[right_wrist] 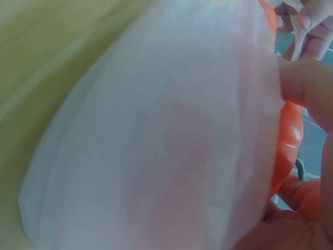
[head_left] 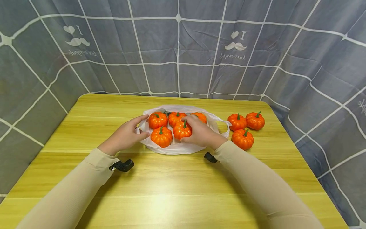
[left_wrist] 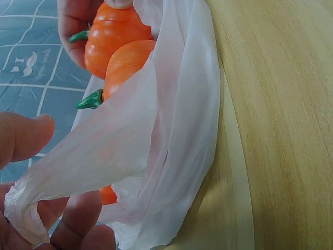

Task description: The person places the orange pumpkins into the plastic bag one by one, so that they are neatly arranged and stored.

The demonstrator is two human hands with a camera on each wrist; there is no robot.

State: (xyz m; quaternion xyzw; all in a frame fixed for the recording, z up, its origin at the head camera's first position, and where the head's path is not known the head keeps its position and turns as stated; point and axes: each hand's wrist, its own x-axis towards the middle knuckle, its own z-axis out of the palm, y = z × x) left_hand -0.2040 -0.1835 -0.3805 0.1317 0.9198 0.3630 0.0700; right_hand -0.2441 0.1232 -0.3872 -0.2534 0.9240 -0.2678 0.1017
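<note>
A white plastic bag (head_left: 171,150) lies spread around several small glossy orange pumpkins with green stems. At its left edge, my left hand (head_left: 125,136) holds a handle of the bag; the left wrist view shows the twisted handle (left_wrist: 26,213) looped about the fingers, thumb apart. My right hand (head_left: 203,134) grips a pumpkin (head_left: 180,131) inside the bag, thumb on the near side and fingers over the far side. A front-left pumpkin (head_left: 161,137) and a back-left pumpkin (head_left: 158,120) sit nearest the left hand. In the right wrist view the bag's side hides much of the gripped pumpkin (right_wrist: 289,140).
Three more pumpkins stand on the wooden table (head_left: 160,194) right of the bag: one in front (head_left: 242,140), one behind (head_left: 237,122), one at far right (head_left: 255,121). The bag's right handle (head_left: 227,128) reaches toward them. A grey checked curtain (head_left: 163,47) encloses the table's back and sides.
</note>
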